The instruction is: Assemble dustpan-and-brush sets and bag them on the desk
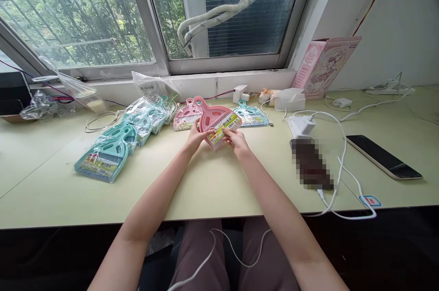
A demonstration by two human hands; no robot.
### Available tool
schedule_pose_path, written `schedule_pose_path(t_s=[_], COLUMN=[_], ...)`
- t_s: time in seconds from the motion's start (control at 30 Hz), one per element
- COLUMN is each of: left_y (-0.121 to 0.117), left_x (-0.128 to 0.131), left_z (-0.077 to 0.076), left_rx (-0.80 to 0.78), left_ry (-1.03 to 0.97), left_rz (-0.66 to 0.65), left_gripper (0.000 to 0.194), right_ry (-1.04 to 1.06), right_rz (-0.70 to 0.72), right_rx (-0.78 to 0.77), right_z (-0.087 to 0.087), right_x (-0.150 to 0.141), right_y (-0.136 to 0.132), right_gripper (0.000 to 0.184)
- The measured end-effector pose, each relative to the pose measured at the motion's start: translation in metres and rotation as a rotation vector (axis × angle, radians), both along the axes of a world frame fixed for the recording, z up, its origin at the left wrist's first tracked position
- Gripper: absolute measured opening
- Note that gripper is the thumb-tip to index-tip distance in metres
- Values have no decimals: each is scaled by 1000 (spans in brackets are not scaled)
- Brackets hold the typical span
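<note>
A pink mini dustpan and brush set (215, 115) with a yellow-green label is held up over the table in both my hands. My left hand (198, 136) grips its left edge, thumb across the front. On the label's right side, my right hand (236, 140) pinches the set near its lower edge. Behind it lies another pink dustpan set (185, 119), partly covered by the held one. A blue dustpan set (252, 115) rests to the right. At left, several wrapped teal dustpan sets (104, 156) lie in an overlapping row.
The right side of the table (219, 195) holds a blurred phone (312, 164) on a white cable, a dark-screened phone (384, 156) and a white charger (301, 125). A pink box (324, 69) stands by the wall. Crumpled clear plastic (43, 105) lies at far left, below the window.
</note>
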State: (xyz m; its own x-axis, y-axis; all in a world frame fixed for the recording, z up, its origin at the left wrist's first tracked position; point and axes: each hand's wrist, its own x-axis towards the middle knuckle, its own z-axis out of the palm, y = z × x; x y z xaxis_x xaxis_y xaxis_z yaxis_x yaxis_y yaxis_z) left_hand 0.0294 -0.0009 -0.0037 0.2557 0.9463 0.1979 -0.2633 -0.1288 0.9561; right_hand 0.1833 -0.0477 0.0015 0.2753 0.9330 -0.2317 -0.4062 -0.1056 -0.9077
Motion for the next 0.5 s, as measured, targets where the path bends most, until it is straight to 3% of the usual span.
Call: schedule_pose_path(t_s=[0.1, 0.3, 0.5], left_y=[1, 5, 5], left_x=[0, -2, -4], left_z=[0, -4, 0], left_rx=[3, 44, 59], left_ry=[8, 9, 26], left_rz=[9, 8, 64], left_gripper=[90, 93, 87], right_ry=[-93, -484, -616], right_rz=[-8, -1, 96], right_rx=[2, -11, -24], right_z=[-4, -9, -6], right_x=[1, 3, 2], right_y=[2, 4, 1], right_gripper=[14, 32, 36])
